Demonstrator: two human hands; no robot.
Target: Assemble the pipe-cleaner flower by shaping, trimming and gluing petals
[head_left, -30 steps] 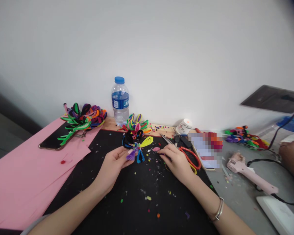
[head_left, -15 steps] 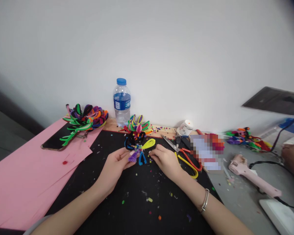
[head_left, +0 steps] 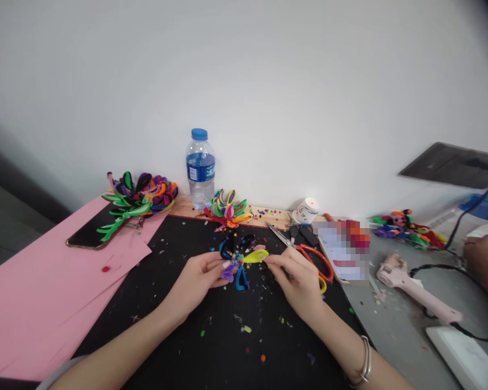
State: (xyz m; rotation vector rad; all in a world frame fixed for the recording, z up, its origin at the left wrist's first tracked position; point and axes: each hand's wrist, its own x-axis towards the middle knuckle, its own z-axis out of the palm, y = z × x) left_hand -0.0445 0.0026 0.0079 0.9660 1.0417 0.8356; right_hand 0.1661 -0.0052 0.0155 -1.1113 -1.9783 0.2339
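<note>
My left hand (head_left: 193,286) pinches a pipe-cleaner flower (head_left: 237,260) near its purple part (head_left: 228,272), above the black mat (head_left: 211,357). The flower has black, blue and yellow loops around a speckled, many-coloured middle. With thumb and fingertips closed, my right hand (head_left: 299,279) grips the outer tip of the yellow loop (head_left: 254,257), which points right. A blue loop (head_left: 242,279) hangs toward me. Red-handled scissors (head_left: 323,262) lie just beyond my right hand, their blades pointing to the far left. Part of a yellow handle (head_left: 322,285) shows beside that hand.
Behind the mat stand a water bottle (head_left: 200,170), a pipe-cleaner bundle (head_left: 228,208) and a paper cup (head_left: 306,211). A larger bundle (head_left: 146,192) and phone (head_left: 91,230) lie left on pink paper (head_left: 44,292). Rightward are a glue gun (head_left: 418,295), its cord and another person's hand (head_left: 486,265).
My right hand has moved right and now grips the yellow loop's tip. The flower has shifted slightly right and down with my left hand, and the yellow loop points more level.
</note>
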